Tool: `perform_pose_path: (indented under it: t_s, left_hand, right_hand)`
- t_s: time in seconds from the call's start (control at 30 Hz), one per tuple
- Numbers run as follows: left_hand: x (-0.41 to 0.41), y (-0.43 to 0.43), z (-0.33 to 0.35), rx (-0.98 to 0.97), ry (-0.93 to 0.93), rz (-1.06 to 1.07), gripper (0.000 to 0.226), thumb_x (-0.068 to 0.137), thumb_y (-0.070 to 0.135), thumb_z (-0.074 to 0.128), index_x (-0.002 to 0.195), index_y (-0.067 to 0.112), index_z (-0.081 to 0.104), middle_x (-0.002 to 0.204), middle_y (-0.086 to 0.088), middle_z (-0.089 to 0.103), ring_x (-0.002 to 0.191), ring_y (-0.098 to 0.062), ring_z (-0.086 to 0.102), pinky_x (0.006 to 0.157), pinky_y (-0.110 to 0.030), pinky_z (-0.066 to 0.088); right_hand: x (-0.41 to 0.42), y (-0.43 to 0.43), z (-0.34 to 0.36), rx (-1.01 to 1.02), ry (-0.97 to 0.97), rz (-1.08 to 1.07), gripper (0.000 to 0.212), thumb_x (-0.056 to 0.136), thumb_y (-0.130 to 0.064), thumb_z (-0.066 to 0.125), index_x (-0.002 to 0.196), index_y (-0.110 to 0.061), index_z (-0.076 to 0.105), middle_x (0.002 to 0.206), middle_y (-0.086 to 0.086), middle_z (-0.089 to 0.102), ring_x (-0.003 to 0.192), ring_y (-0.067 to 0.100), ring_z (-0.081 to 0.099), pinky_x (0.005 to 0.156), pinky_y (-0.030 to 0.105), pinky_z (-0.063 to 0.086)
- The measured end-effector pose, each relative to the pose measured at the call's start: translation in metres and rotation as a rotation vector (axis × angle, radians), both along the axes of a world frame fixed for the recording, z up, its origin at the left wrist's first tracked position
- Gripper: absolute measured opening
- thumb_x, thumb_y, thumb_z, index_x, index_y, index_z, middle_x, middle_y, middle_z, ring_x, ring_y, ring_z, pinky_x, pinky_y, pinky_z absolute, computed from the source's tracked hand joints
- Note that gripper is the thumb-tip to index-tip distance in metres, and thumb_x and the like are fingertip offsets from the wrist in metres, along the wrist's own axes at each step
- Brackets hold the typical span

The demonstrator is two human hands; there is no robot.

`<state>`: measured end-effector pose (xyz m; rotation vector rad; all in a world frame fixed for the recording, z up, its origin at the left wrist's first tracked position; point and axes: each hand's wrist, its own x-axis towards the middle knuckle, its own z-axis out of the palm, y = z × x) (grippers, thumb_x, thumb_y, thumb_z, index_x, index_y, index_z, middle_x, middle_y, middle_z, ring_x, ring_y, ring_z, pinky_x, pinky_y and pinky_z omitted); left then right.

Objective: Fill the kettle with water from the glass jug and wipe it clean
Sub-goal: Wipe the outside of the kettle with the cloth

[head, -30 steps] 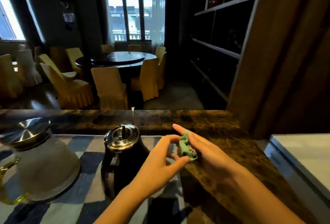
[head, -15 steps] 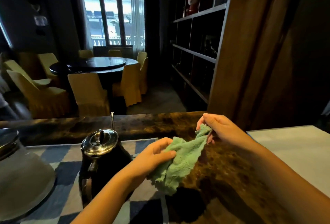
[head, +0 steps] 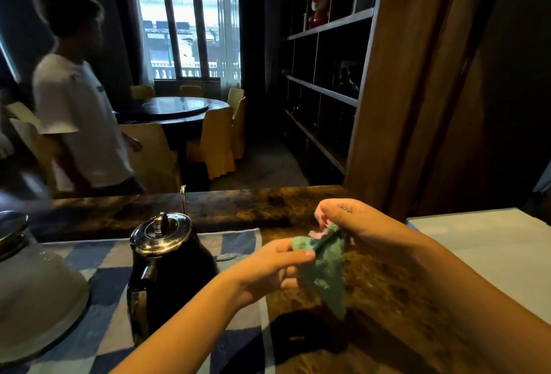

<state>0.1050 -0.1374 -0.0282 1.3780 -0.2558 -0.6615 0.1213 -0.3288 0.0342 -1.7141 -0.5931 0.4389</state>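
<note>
Green cloth [head: 323, 269]: pinched by left hand [head: 268, 263] and right hand [head: 354, 221], likely refolding for wiping.
kettle [head: 170, 263]: lidded, on worktop [head: 387, 299], left of hands.
glass jug [head: 32, 284]: far left.

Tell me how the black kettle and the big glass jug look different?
The kettle is dark and shiny black; the glass jug is pale and frosted-looking. The kettle looks narrower, the jug wider at the bottom. The kettle shows whole; the jug is cut off at the left edge. Both wear silvery metal lids and stand upright on the blue-and-white checked cloth.
</note>
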Motion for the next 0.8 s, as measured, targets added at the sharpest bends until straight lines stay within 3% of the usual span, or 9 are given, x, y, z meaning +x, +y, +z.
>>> perform_pose_path:
  t_s: [0.13,0.27,0.33,0.4,0.47,0.57,0.63,0.7,0.8]
  left_hand:
    - [0.005,0.005,-0.005,-0.028,-0.105,0.22,0.016,0.086,0.028,0.065,0.1,0.031,0.071,0.101,0.004,0.074,0.089,-0.008,0.07,0.071,-0.018,0.054]
    - [0.009,0.012,-0.007,0.016,-0.205,0.323,0.012,0.088,0.028,0.061,0.088,0.031,0.072,0.094,0.004,0.076,0.085,-0.008,0.071,0.068,-0.017,0.053]
    - [0.013,0.013,-0.006,0.047,-0.253,0.342,0.018,0.09,0.025,0.058,0.083,0.033,0.072,0.086,0.008,0.075,0.079,-0.005,0.069,0.067,-0.018,0.053]
    - [0.018,0.012,-0.001,0.045,-0.287,0.395,0.026,0.092,0.018,0.054,0.078,0.03,0.071,0.074,0.011,0.072,0.068,0.0,0.065,0.062,-0.015,0.052]
    - [0.025,0.012,0.008,0.029,-0.34,0.457,0.026,0.093,0.008,0.051,0.078,0.021,0.068,0.067,0.009,0.068,0.057,0.003,0.062,0.051,-0.01,0.046]
    - [0.034,0.015,0.023,0.046,-0.406,0.527,0.02,0.093,0.007,0.051,0.083,0.017,0.065,0.081,-0.005,0.064,0.075,-0.012,0.061,0.069,-0.023,0.047]
    - [0.037,0.018,0.027,0.074,-0.435,0.508,0.023,0.094,0.009,0.05,0.081,0.02,0.065,0.078,-0.001,0.066,0.078,-0.016,0.061,0.075,-0.031,0.048]
    - [0.033,0.02,0.028,0.135,-0.44,0.425,0.026,0.095,0.011,0.05,0.076,0.023,0.064,0.066,0.009,0.065,0.066,-0.008,0.061,0.066,-0.024,0.051]
    - [0.019,0.022,0.014,0.249,-0.345,0.247,0.028,0.095,0.016,0.051,0.072,0.028,0.061,0.062,0.005,0.056,0.055,-0.005,0.053,0.059,-0.023,0.051]
  right_hand:
    - [0.008,-0.016,-0.012,-0.042,0.023,-0.052,0.038,0.081,-0.059,0.06,0.07,-0.023,0.053,0.065,-0.008,0.049,0.059,0.005,0.046,0.052,0.016,0.036]
    - [0.014,-0.031,-0.023,-0.256,0.001,0.059,0.032,0.07,-0.04,0.078,0.086,-0.021,0.057,0.087,-0.001,0.063,0.078,0.014,0.06,0.064,0.028,0.045]
    - [0.019,-0.032,-0.027,-0.34,-0.125,0.041,0.015,0.078,-0.022,0.074,0.084,-0.023,0.06,0.086,-0.005,0.062,0.078,0.009,0.058,0.067,0.026,0.046]
    - [0.027,-0.031,-0.027,-0.37,-0.311,-0.054,0.022,0.083,-0.005,0.068,0.08,-0.027,0.064,0.082,-0.008,0.061,0.074,0.002,0.056,0.068,0.021,0.044]
    - [0.034,-0.03,-0.021,-0.315,-0.394,-0.167,0.018,0.084,-0.002,0.067,0.084,-0.021,0.069,0.083,-0.001,0.067,0.075,0.002,0.059,0.072,0.024,0.047]
    - [0.043,-0.035,-0.009,-0.184,-0.386,-0.288,0.01,0.087,-0.012,0.066,0.093,-0.014,0.074,0.092,0.006,0.074,0.085,0.015,0.068,0.079,0.031,0.053]
    - [0.044,-0.039,-0.004,-0.18,-0.402,-0.302,0.011,0.087,-0.016,0.065,0.093,-0.018,0.074,0.094,0.001,0.074,0.089,0.014,0.069,0.08,0.028,0.054]
    - [0.04,-0.043,-0.003,-0.195,-0.334,-0.254,0.012,0.086,-0.015,0.064,0.093,-0.015,0.074,0.093,0.001,0.073,0.087,0.013,0.067,0.076,0.024,0.053]
    - [0.029,-0.053,-0.016,-0.324,-0.239,-0.119,0.015,0.086,-0.012,0.065,0.096,-0.002,0.072,0.092,0.011,0.07,0.085,0.017,0.062,0.073,0.024,0.049]
